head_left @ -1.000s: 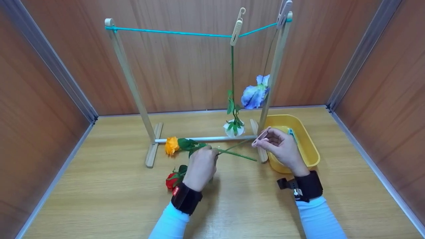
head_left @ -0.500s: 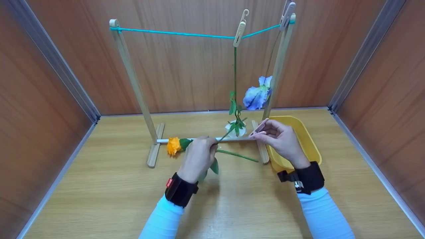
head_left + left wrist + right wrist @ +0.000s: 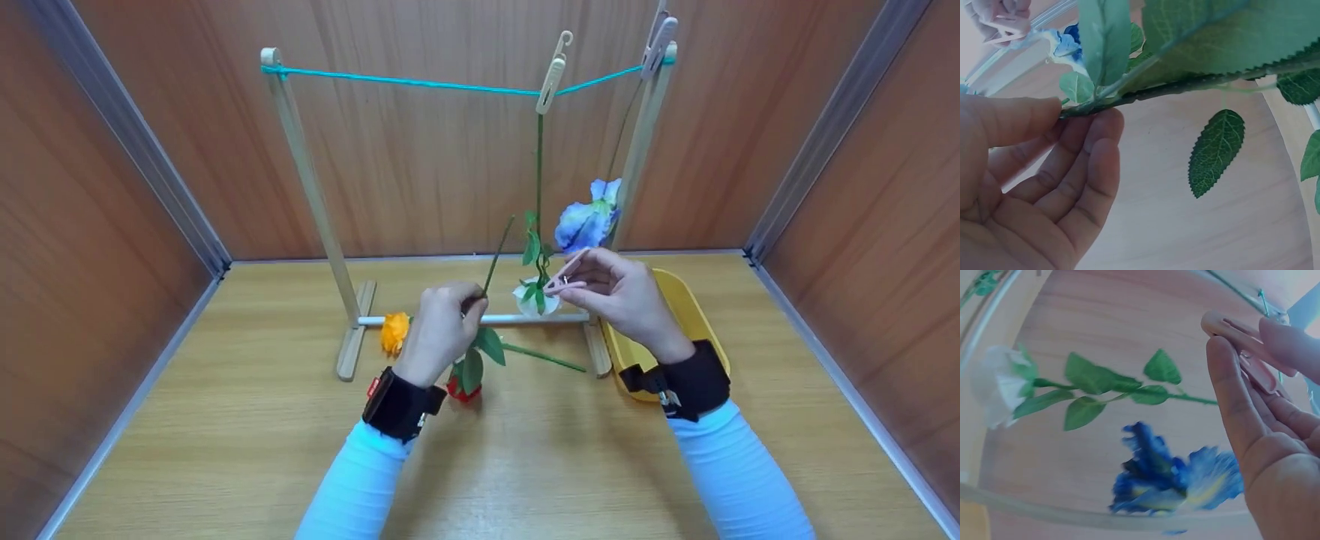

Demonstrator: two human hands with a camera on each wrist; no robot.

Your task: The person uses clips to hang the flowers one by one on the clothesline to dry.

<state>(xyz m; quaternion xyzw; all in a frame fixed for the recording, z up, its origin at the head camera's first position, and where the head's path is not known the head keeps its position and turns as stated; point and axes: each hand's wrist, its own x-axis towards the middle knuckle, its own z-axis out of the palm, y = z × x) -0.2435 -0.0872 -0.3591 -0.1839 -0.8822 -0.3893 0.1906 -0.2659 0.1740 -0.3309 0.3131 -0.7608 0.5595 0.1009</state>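
Observation:
My left hand (image 3: 442, 326) pinches the stem (image 3: 1145, 93) of a red rose between thumb and fingertips. The rose's red bloom (image 3: 463, 390) points down towards the table, and its bare stem end rises above the hand. In my right hand (image 3: 626, 296) is a pink clothespin (image 3: 568, 276), pinched so that its legs spread apart. In the head view it overlaps a white rose (image 3: 531, 297), which hangs head down from a cream clothespin (image 3: 551, 86) on the blue cord (image 3: 412, 81). A yellow-orange rose (image 3: 394, 334) lies on the table, partly hidden behind my left hand.
A blue flower (image 3: 589, 216) hangs near the right post (image 3: 646, 139) under a pale clothespin (image 3: 660, 45). The left post (image 3: 311, 187) holds the cord's other end. Beside my right wrist stands a yellow bin (image 3: 682, 307). A white crossbar (image 3: 510, 319) runs low between the posts.
My left hand has lifted the red rose from the table and turned it bloom down, stem up. My right hand has moved up and left with the pink clothespin, whose legs now spread wider.

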